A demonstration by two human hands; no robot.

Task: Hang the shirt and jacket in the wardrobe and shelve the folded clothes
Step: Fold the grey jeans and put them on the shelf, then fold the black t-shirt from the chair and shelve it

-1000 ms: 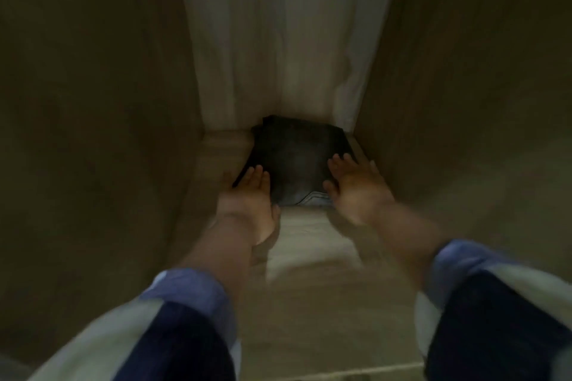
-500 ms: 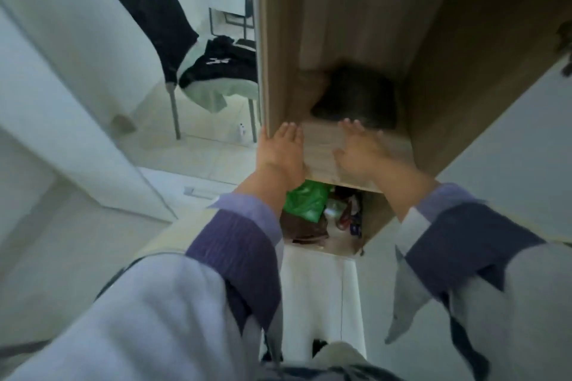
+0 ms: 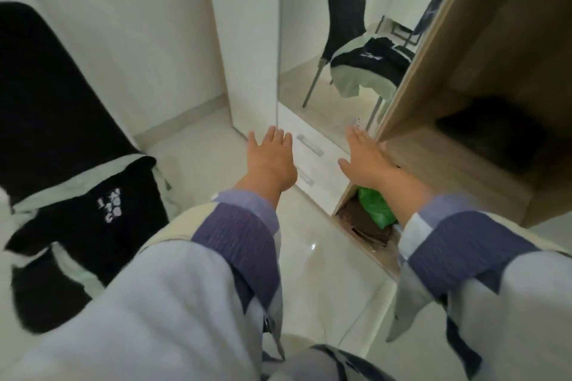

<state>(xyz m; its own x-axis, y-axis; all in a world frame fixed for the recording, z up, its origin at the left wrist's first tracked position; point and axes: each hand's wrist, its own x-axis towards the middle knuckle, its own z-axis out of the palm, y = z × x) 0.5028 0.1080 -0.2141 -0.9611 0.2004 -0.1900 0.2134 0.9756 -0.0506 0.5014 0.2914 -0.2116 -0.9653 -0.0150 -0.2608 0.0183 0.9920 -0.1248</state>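
A dark folded garment (image 3: 492, 136) lies at the back of the wooden wardrobe shelf (image 3: 445, 164) on the right. My right hand (image 3: 368, 158) is flat and empty, hovering at the shelf's front left corner. My left hand (image 3: 270, 158) is outstretched with fingers apart, holding nothing, in front of the white drawers (image 3: 309, 151). At the left, a black and pale green jacket (image 3: 93, 210) with white lettering is draped over a black chair (image 3: 46, 96).
A mirror door (image 3: 312, 40) reflects the chair and jacket. Below the shelf, a lower compartment holds a green bag (image 3: 376, 207) and brown cloth (image 3: 362, 219). A white wall and pale tiled floor (image 3: 325, 257) lie ahead.
Both hands have pulled back out of the wardrobe, leaving the dark folded garment on the shelf. My view has swung left, bringing the chair with the jacket into sight.
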